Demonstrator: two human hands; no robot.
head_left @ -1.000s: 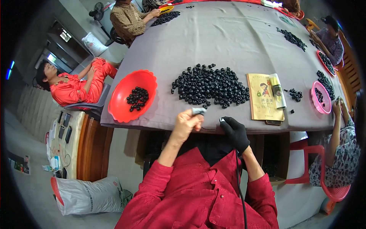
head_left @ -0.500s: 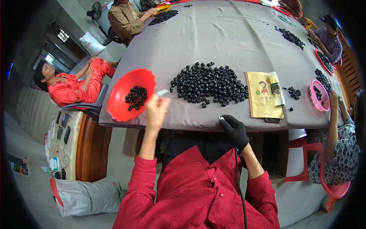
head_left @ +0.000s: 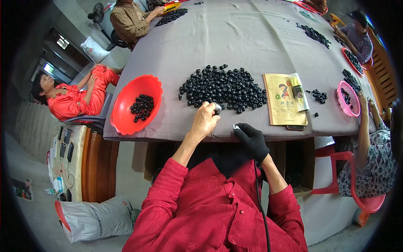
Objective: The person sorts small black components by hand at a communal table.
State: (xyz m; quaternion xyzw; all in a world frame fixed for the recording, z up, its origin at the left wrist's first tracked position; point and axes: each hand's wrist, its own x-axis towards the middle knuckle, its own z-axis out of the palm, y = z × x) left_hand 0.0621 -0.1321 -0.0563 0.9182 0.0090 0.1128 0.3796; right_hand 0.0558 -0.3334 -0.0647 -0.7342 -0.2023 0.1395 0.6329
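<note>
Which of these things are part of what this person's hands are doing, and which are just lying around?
In use, apparently:
pile of black pieces, left hand at its near edge
pale-tipped object in the gloved right hand
red bowl, holding more black pieces

Probably just lying about:
yellow booklet
long pale item on it
dark flat item beside its near edge

Yellow booklet (head_left: 278, 107) lying flat; black fan (head_left: 97, 13); red chair (head_left: 372, 203)

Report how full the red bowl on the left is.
Partly filled: small black pieces cover only some of the red bowl, leaving bare red around them.
</note>
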